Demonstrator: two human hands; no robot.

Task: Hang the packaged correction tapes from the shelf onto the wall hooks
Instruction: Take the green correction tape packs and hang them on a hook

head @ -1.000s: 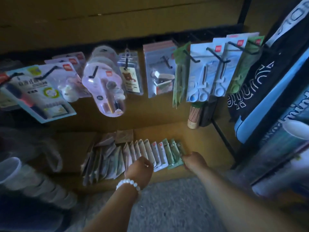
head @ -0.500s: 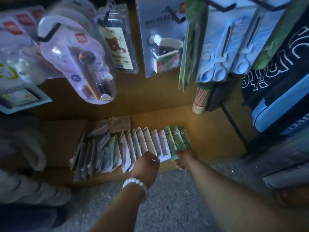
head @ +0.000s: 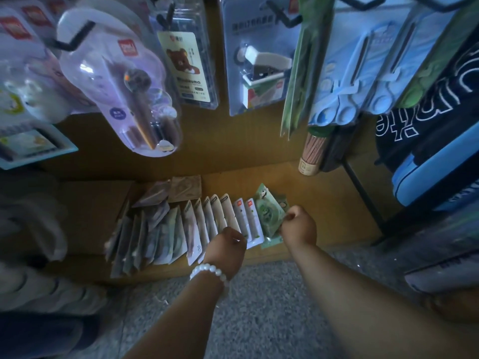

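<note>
My right hand (head: pixel 298 226) pinches a green correction-tape pack (head: pixel 268 213), fingers and thumb curled onto its right edge; the pack is tilted up out of the right end of the row. The row of packs (head: pixel 207 224) stands fanned on the low wooden shelf (head: pixel 324 203), leaning one against the next, white cards to the right, darker ones to the left. My left hand (head: pixel 228 244), a white bead bracelet (head: pixel 208 272) at its wrist, has its fingers curled over the near edges of the white cards (head: pixel 243 218) in mid-row; whether it grips one I cannot tell. Above, black wall hooks (head: pixel 75 40) carry other blister packs: a stapler pack (head: pixel 259 63), a bear-printed card (head: pixel 185 66), blue scissors packs (head: pixel 355 71). A tube of wooden sticks (head: pixel 312 154) stands at the back right of the shelf.
</note>
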